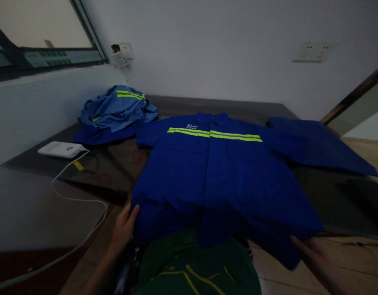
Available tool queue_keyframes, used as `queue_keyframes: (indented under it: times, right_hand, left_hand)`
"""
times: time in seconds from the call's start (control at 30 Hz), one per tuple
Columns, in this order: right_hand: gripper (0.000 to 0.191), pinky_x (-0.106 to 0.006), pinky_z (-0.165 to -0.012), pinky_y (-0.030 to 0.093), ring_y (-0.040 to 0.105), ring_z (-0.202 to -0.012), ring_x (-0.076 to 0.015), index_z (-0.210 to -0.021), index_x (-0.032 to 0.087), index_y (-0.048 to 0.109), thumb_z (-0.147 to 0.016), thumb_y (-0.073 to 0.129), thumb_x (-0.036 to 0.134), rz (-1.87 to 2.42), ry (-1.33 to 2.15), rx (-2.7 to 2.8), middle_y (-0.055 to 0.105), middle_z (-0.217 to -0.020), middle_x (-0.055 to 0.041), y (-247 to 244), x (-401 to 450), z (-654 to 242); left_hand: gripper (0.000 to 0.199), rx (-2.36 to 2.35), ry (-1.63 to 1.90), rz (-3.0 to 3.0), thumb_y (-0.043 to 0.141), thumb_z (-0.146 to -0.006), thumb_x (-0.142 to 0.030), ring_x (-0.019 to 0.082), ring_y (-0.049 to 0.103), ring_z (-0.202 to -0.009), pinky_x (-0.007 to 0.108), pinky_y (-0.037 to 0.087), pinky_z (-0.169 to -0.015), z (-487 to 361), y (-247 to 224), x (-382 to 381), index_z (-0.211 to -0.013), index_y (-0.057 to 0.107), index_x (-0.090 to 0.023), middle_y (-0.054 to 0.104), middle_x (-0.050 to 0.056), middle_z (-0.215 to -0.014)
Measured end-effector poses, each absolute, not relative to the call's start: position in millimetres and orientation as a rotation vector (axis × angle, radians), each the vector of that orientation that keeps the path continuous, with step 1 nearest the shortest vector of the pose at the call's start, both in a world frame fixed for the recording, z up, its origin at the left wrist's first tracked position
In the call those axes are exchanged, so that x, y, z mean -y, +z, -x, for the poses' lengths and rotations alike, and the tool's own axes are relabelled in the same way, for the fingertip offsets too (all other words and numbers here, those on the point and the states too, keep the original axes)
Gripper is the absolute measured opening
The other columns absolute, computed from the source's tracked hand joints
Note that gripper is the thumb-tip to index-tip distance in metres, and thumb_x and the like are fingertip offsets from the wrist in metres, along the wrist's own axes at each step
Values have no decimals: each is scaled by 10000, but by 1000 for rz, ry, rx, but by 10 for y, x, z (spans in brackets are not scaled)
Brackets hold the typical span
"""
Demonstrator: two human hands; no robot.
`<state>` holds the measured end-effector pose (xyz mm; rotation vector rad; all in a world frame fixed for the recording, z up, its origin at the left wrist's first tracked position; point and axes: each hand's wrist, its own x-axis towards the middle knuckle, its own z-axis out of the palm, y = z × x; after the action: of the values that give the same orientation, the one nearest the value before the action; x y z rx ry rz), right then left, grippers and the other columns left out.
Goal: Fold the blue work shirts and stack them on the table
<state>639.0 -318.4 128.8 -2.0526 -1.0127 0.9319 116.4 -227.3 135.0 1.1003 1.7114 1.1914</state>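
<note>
Fingers [134, 213] of your left hand [125, 229] pinch the blue jacket's [213, 180] hem corner; your right hand [313, 252] seemingly grips the opposite corner, jacket spread across the dark table [339, 196].

A blue jacket [219, 180] lies spread on the dark table [182, 104]. The left hand [125, 226] and right hand [313, 252] grip the jacket's 2 near hem corners.
</note>
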Motion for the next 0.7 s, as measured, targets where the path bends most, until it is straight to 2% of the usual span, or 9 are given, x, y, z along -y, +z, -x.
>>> queue_keyframes:
  times: [0.07,0.17,0.27,0.37,0.43,0.53,0.6,0.7]
  right_hand:
    - [369,-479,-780,591,696,-879,-394,-772,251,649,-549,672,544,1995,1018,841,751,-807,-115,1339,3228,-6414]
    - [423,-461,-787,591,703,-863,-377,-828,235,652,-506,744,494,1943,1107,640,755,-893,-122,1438,3309,-6496]
    - [370,-455,-764,596,715,-798,-358,-790,244,668,-576,712,543,1971,1158,505,756,-826,-118,1449,3399,-6621]
    - [352,-465,-802,582,715,-800,-358,-721,245,676,-636,668,587,2008,1210,521,753,-781,-115,1340,3479,-6708]
    - [388,-471,-907,537,687,-946,-373,-763,237,705,-608,681,592,1998,1238,665,755,-922,-113,1253,3518,-6689]
    - [497,-482,-1035,440,600,-1130,-384,-867,219,743,-583,663,619,2071,1261,919,714,-1104,-99,1187,3549,-6545]
    - [523,-487,-1035,441,594,-1136,-391,-886,215,751,-581,647,628,2146,1247,975,712,-1107,-91,1186,3544,-6439]
    - [501,-465,-986,490,627,-1087,-382,-874,230,755,-587,642,624,2130,1233,970,729,-1065,-72,1197,3493,-6377]
  left_hand:
    - [631,-1688,1229,-936,655,-666,-642,300,641,-1074,428,505,-964,-1168,1519,2292,-1094,655,-178,721,87,-1064]
    - [544,-1683,1320,-695,679,-694,-558,281,672,-1014,403,557,-889,-1200,1796,2259,-1115,659,-214,739,55,-1005]
    - [435,-1652,1308,-570,668,-746,-468,262,673,-1026,382,564,-884,-1230,1865,2216,-1117,660,-240,734,43,-1037]
    - [409,-1598,1103,-473,616,-787,-484,284,675,-1028,419,565,-881,-1216,1595,2296,-1088,665,-211,729,85,-1057]
    - [439,-1609,966,-459,605,-777,-529,307,671,-1035,447,567,-868,-1175,1316,2430,-1070,661,-207,728,107,-1053]
    - [449,-1714,854,-563,671,-713,-537,309,663,-1056,432,570,-855,-1102,988,2650,-1040,656,-230,720,100,-1078]
    - [469,-1740,827,-619,711,-681,-519,300,687,-991,413,581,-809,-1079,900,2741,-1042,646,-227,724,94,-1057]
    - [539,-1683,908,-581,736,-656,-497,259,716,-790,376,587,-681,-1081,909,2763,-1099,602,-222,737,65,-956]
